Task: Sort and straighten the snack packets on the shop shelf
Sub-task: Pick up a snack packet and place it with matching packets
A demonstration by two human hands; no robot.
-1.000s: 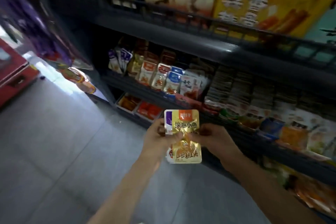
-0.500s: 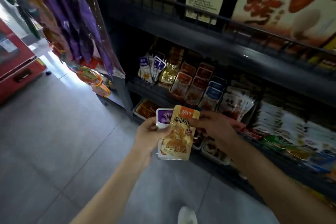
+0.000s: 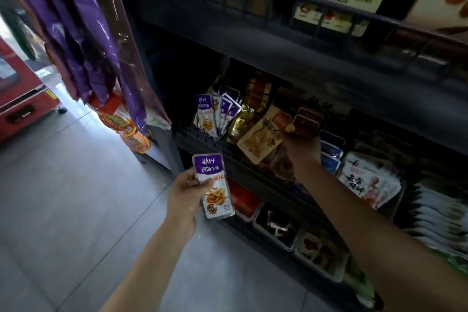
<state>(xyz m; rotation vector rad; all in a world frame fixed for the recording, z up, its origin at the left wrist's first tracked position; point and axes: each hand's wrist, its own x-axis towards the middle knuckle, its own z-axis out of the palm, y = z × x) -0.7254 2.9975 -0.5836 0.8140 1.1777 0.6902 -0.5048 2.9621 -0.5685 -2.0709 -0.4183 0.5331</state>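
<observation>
While the left hand (image 3: 186,195) is gripping a purple foil sachet (image 3: 214,186), the right hand (image 3: 302,144) is pinching a gold foil packet (image 3: 260,135). Both are looking light, slick: pinch sealed edges.

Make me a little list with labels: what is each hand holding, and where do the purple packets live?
left hand: holds a purple packet, upright, in front of the shelves
right hand: holds an orange packet, tilted, at the middle shelf
purple row: stands at that shelf's left end
gold packets: just right of the purple row
</observation>
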